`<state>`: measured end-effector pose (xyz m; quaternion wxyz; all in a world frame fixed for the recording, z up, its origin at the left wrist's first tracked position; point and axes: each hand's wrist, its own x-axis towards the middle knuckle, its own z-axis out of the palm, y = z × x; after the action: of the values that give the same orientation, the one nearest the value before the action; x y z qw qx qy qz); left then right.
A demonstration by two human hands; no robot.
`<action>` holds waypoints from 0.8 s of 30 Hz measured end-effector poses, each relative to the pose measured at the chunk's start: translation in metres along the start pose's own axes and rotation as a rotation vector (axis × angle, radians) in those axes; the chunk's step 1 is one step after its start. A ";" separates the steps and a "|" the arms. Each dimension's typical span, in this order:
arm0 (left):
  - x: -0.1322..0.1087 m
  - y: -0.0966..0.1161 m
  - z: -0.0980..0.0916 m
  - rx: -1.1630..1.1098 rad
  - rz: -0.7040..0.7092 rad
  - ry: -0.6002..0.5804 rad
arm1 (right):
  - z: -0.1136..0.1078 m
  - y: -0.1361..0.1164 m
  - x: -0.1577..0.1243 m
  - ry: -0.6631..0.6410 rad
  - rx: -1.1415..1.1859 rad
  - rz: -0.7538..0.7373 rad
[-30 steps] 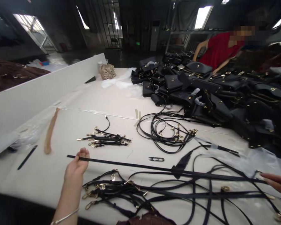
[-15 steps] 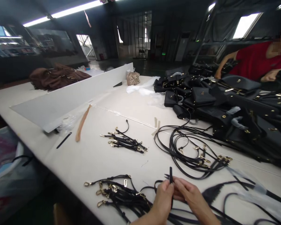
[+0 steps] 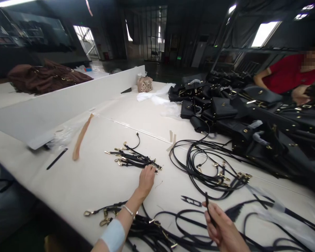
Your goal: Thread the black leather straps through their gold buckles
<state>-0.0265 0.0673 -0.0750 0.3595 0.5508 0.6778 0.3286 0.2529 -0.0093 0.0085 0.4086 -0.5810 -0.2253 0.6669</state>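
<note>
My left hand (image 3: pixel 147 178) reaches across to the small bundle of short black straps (image 3: pixel 136 159) with gold clasps. Its curled fingers close around the strap ends at the bundle's right; the fingertips are partly hidden. Pinched upright between thumb and fingers of my right hand (image 3: pixel 222 224) is a narrow black strap (image 3: pixel 208 206). Dark thread snips (image 3: pixel 191 201) point left right beside those fingers and appear to lie on the table. Under my left forearm spreads a larger heap of black straps (image 3: pixel 149 227) with gold hooks.
Long coiled black straps (image 3: pixel 196 168) lie right of centre. Many black handbags (image 3: pixel 223 108) fill the far right, where a co-worker in a red top (image 3: pixel 286 73) stands. A low white partition (image 3: pixel 68 94) crosses the left, near a tan strip (image 3: pixel 82 138).
My left hand has left the right hand and moved forward and left to the short strap bundle. My right hand has moved slightly right with the narrow strap. The view has shifted a little.
</note>
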 end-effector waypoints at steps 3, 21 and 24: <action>0.019 -0.002 0.001 -0.005 0.040 -0.003 | 0.004 0.007 -0.007 -0.004 -0.130 -0.007; -0.071 0.124 -0.043 -0.925 0.064 -0.348 | 0.029 -0.019 -0.035 -0.222 -0.264 -0.036; -0.084 0.137 -0.038 -1.099 -0.041 -0.408 | 0.029 -0.026 -0.042 -0.255 -0.284 -0.075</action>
<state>0.0221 0.0072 0.0704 0.7220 0.3224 0.3354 0.5121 0.2321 -0.0234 0.0593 0.3153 -0.5348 -0.3888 0.6808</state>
